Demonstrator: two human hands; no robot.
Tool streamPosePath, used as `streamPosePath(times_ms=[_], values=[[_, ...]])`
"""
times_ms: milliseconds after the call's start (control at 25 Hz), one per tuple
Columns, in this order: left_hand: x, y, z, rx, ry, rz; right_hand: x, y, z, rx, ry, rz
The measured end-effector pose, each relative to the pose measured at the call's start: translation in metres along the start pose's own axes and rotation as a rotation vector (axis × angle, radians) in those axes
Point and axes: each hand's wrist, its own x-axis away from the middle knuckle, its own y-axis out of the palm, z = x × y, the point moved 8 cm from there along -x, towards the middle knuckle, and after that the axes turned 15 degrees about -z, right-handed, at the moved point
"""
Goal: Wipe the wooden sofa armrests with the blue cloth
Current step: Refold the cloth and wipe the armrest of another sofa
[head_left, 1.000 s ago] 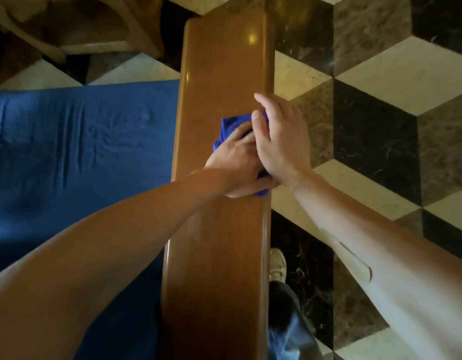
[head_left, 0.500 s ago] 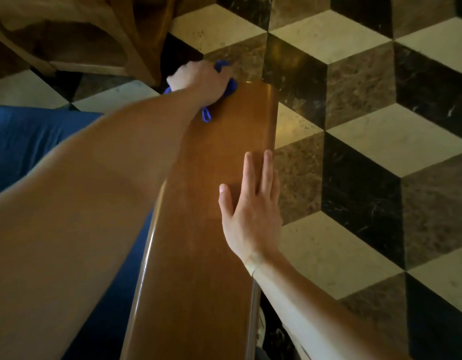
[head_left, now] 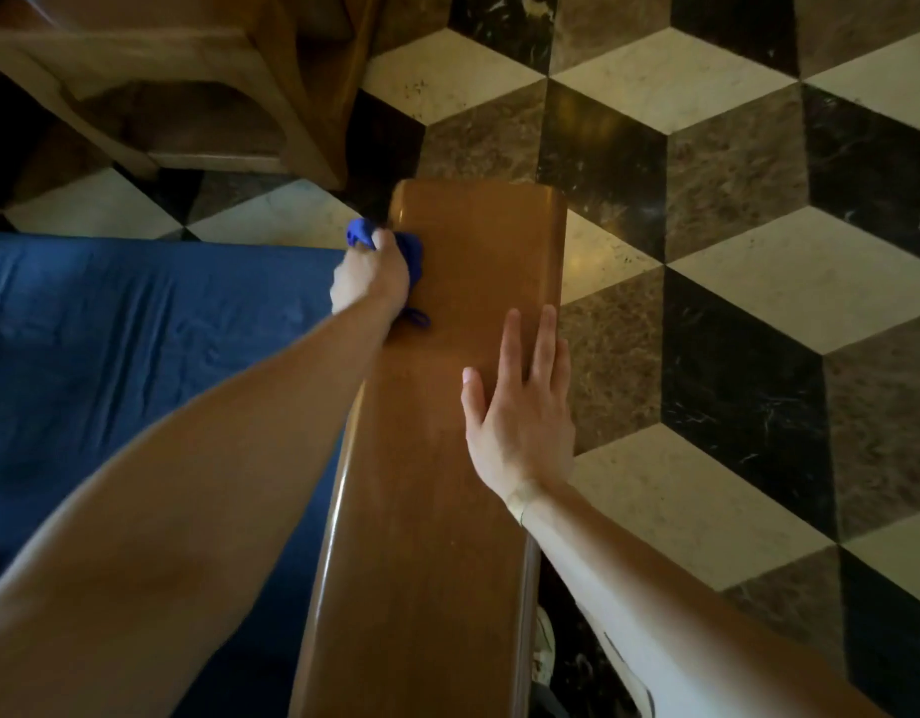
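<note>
A glossy brown wooden armrest [head_left: 478, 261] runs from the bottom middle up to its rounded far end. My left hand [head_left: 369, 278] is closed on the bunched blue cloth [head_left: 411, 253], pressing it against the armrest's left edge near the far end. A small loop of the cloth hangs out below the hand. My right hand [head_left: 520, 406] lies flat, fingers spread, on the armrest's right side about halfway along, holding nothing.
The blue sofa seat cushion [head_left: 137, 355] lies left of the armrest. A wooden table base [head_left: 188, 95] stands at the upper left. Patterned marble floor tiles [head_left: 732, 303] fill the right side. A shoe [head_left: 543, 645] shows at the bottom beside the armrest.
My left hand has drawn the cloth back from the armrest's far tip to its left edge. Earlier both hands were together mid-armrest; the right hand then flattened and has stayed put.
</note>
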Motion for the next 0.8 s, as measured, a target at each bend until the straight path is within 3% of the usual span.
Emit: streamPosePath(times_ms=[160, 280, 360, 440, 520, 680, 760, 800], values=[[0.076, 0.003, -0.054, -0.266, 0.076, -0.008, -0.003, 0.004, -0.001, 0.030, 0.005, -0.144], [0.135, 0.017, -0.086, -0.562, 0.253, -0.009, -0.004, 0.000, -0.001, 0.121, 0.021, -0.279], [0.175, 0.031, -0.105, -0.720, 0.389, -0.005, 0.012, -0.009, -0.009, 0.165, -0.040, -0.289], [0.208, 0.047, -0.123, -0.790, 0.415, -0.038, 0.049, -0.014, -0.023, 0.158, -0.177, -0.233], [0.239, 0.055, -0.130, -0.756, 0.431, -0.115, 0.098, -0.006, -0.026, 0.052, -0.213, -0.206], [0.244, 0.029, -0.136, -0.495, 0.465, -0.266, 0.135, 0.010, -0.011, -0.511, 0.046, -0.378], [0.222, 0.000, -0.142, -0.242, 0.371, -0.251, 0.126, 0.011, -0.010, -0.502, 0.120, -0.448], [0.212, -0.010, -0.143, -0.229, 0.319, -0.247, 0.121, 0.010, -0.012, -0.440, 0.124, -0.461]])
